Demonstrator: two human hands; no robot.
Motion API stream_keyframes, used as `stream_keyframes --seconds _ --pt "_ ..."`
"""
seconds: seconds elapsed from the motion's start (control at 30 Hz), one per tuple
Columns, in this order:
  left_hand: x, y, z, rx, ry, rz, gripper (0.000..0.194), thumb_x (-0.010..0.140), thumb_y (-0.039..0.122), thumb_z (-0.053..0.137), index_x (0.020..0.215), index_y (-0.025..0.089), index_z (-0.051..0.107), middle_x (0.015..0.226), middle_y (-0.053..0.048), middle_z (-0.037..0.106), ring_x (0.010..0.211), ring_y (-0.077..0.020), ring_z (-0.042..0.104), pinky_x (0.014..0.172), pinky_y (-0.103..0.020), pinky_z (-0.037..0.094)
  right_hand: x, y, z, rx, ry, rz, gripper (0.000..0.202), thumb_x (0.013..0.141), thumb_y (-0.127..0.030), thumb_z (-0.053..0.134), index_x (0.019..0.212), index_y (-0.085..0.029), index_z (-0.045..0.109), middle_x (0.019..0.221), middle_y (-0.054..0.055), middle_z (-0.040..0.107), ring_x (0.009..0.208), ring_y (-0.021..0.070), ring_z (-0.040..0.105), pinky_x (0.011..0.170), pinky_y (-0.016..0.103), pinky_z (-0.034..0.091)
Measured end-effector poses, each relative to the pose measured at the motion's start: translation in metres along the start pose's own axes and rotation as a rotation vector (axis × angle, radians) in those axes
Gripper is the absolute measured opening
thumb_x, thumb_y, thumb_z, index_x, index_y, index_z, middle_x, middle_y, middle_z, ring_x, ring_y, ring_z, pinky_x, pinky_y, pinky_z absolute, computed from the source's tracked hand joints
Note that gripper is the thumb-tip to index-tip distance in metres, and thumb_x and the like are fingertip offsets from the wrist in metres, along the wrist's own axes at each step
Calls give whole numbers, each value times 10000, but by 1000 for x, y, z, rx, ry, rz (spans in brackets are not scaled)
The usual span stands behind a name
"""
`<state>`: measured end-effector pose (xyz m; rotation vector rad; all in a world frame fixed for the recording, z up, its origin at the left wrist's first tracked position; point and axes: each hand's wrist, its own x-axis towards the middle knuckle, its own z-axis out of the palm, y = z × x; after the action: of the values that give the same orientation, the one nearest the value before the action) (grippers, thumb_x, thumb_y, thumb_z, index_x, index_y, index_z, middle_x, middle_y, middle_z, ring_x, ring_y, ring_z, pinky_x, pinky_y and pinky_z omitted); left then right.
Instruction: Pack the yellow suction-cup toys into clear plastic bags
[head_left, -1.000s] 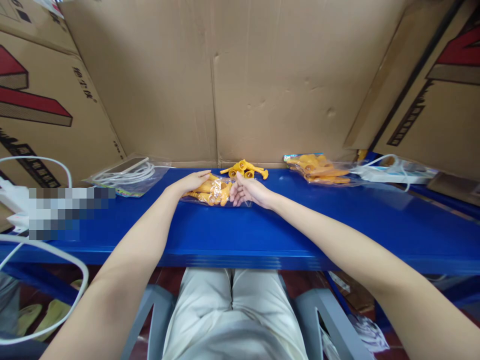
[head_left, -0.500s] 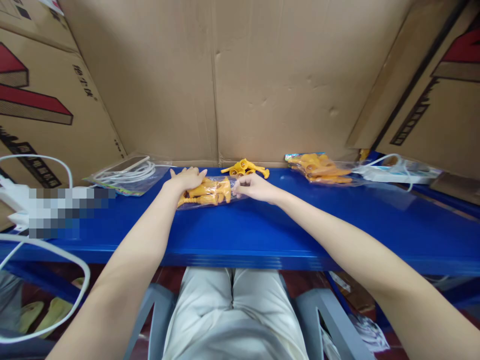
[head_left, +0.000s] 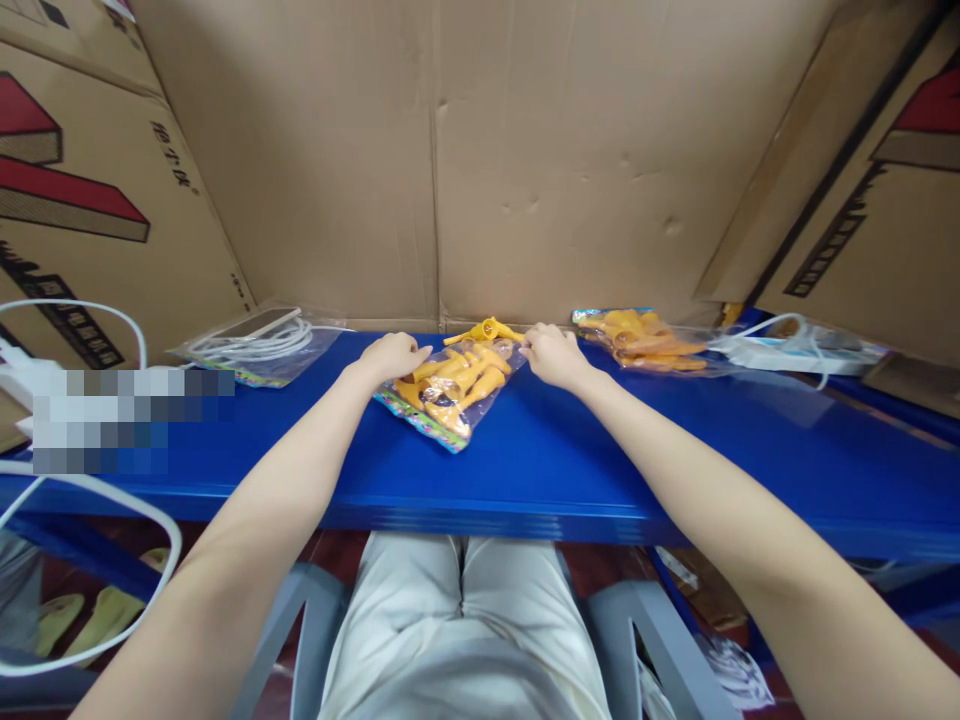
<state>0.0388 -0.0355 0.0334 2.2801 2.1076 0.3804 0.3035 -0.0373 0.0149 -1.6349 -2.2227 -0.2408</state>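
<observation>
I have my left hand (head_left: 391,356) and right hand (head_left: 550,354) pinched on the bag of yellow parts (head_left: 450,385) near the blue counter's (head_left: 525,460) back edge; I judge a loose pinch could spill it

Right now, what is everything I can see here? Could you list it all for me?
Clear bag of yellow plastic pieces: one, middle of the bench, held at both ends.
Loose yellow pieces: a few, behind that bag.
Second filled bag: one, yellow contents, right rear.
Bag of white cable: one, left rear.
White power strip: one, far right.
Blue bench: one, across the view.
Cardboard boxes: several, brown, behind and beside.
Left hand: on the bag's left end.
Right hand: on its right end.
</observation>
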Motion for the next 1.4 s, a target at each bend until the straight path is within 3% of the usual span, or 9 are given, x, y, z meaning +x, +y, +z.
stream_keyframes --seconds 0.13,0.27,0.4,0.5,0.67,0.8,0.97,1.2,1.4 --pt "-1 8 10 -281 -30 -80 316 790 470 616 705 176 695 567 -91 655 662 -301 699 631 -340 510 4 7 3 104 94 186 160 901 -220 528 1023 -142 596 1181 187 609 1124 303 557 913 421 416" --pt "-9 17 12 -567 -168 -155 309 717 458 728 638 170 645 466 -58 573 606 -278 690 589 -323 515 10 4 15 613 36 397 193 865 -311 629 946 -148 567 798 103 674 740 223 647 633 295 471" --pt "-10 18 11 -573 -289 -152 343 745 465 712 608 165 616 465 -53 572 560 -225 665 555 -289 505 12 -4 29 1033 8 443 117 807 -147 665 862 -177 566 524 -33 557 484 118 529 414 200 367" --pt "-4 17 16 -469 -159 -139 296 788 428 665 666 159 636 557 -73 640 574 -221 660 543 -287 495 12 -5 31 1180 27 455 170 757 -52 668 829 -172 572 500 -40 554 467 103 521 392 183 359" --pt "4 16 29 -540 31 -100 320 839 325 621 1097 136 621 1095 -127 715 976 -225 674 784 -270 511 10 -6 31 1425 -15 547 265 755 28 611 927 -163 548 593 -19 627 535 105 608 531 203 490" --pt "4 18 34 -782 -78 -92 439 879 322 578 1285 168 518 1208 -100 681 1093 -193 636 883 -260 485 7 -12 30 1532 -36 562 299 764 25 596 986 -167 537 696 0 674 587 110 645 600 229 524" --pt "12 14 36 -950 12 -174 405 872 309 599 1236 140 545 1055 -108 725 984 -193 675 746 -260 504 6 -18 28 1599 -114 525 208 810 14 556 924 -159 549 691 18 680 583 103 650 614 215 533" --pt "21 -1 35 -1067 8 -237 223 618 182 812 665 144 598 606 -20 643 732 -176 672 705 -286 540 7 -19 29 1597 -163 501 147 844 -50 581 742 -156 577 635 23 667 558 105 644 605 215 539" --pt "18 -4 31 -1145 -59 -219 249 656 139 789 677 152 541 716 -48 710 678 -143 679 651 -254 540 8 -17 29 1550 -86 576 220 831 1 575 692 -166 537 605 3 655 529 85 627 578 196 523"
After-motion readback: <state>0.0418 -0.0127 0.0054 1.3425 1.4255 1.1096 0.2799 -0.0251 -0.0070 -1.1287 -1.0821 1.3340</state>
